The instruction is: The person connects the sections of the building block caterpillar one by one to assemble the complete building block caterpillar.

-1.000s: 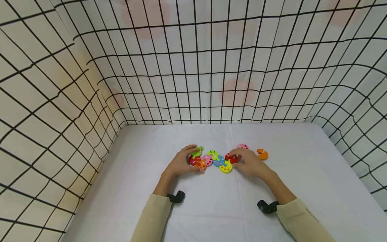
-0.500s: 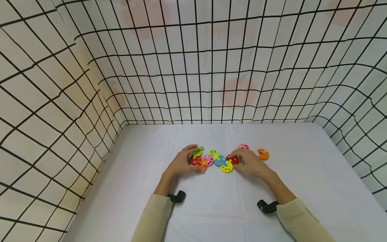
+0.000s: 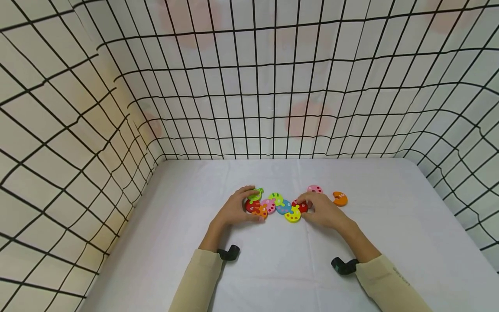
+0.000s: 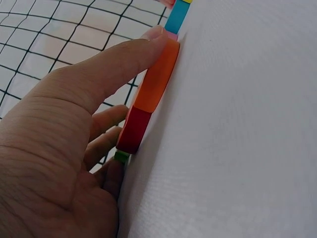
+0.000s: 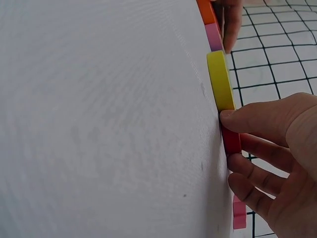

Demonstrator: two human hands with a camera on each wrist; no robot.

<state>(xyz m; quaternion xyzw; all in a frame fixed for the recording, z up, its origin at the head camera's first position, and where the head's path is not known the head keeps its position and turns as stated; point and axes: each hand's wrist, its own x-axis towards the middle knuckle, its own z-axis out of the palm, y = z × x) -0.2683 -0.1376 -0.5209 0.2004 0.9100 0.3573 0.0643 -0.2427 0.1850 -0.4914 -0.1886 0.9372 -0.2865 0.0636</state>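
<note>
A row of interlocking, numbered puzzle pieces lies on the white cloth in the head view. My left hand (image 3: pixel 234 209) curves round its left end, fingers over the green piece (image 3: pixel 255 196) and thumb at the orange piece (image 4: pixel 157 77). Between them sits a red piece (image 4: pixel 133 130). At the row's right end my right hand (image 3: pixel 321 209) pinches another red piece (image 5: pixel 231 141), which abuts the yellow piece (image 5: pixel 220 79). Pink (image 3: pixel 267 205), light green (image 3: pixel 276 199) and blue (image 3: pixel 283 207) pieces make up the middle.
A loose pink piece (image 3: pixel 315 189) lies just beyond my right hand, partly covered by it. Further right is an orange piece (image 3: pixel 340 199) marked 10. Black-grid, white-backed walls (image 3: pixel 265 104) border the cloth-covered table (image 3: pixel 273 277) at the back and sides.
</note>
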